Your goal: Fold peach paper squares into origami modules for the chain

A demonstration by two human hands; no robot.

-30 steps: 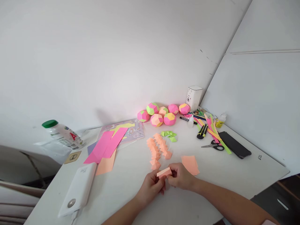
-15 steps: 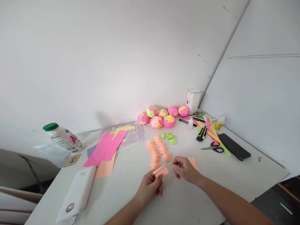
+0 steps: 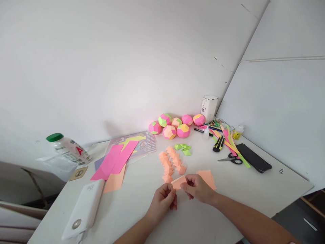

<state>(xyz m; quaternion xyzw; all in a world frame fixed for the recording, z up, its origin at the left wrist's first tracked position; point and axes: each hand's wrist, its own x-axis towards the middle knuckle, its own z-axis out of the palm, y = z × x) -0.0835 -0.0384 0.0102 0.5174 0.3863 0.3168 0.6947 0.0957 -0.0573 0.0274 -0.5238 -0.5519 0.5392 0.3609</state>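
A folded peach paper piece (image 3: 178,183) is pinched between both hands just above the white table (image 3: 248,189). My left hand (image 3: 164,200) grips its left end with curled fingers. My right hand (image 3: 198,188) holds its right end, fingers closed. Just beyond lie two rows of folded peach paper units (image 3: 171,162). A small stack of peach paper squares (image 3: 207,178) lies to the right of my right hand. A few folded green units (image 3: 183,148) sit farther back.
Several pink, green and peach paper balls (image 3: 175,127) line the wall. Pink and peach sheets (image 3: 115,162), a white power bank (image 3: 85,208) and a green-capped bottle (image 3: 68,147) lie left. Scissors (image 3: 231,158), a cutter (image 3: 218,144), paper strips, a black phone (image 3: 254,157) lie right.
Half a second ago my right hand had let go and only the left held the paper; now the right hand has come back and grips the piece again.
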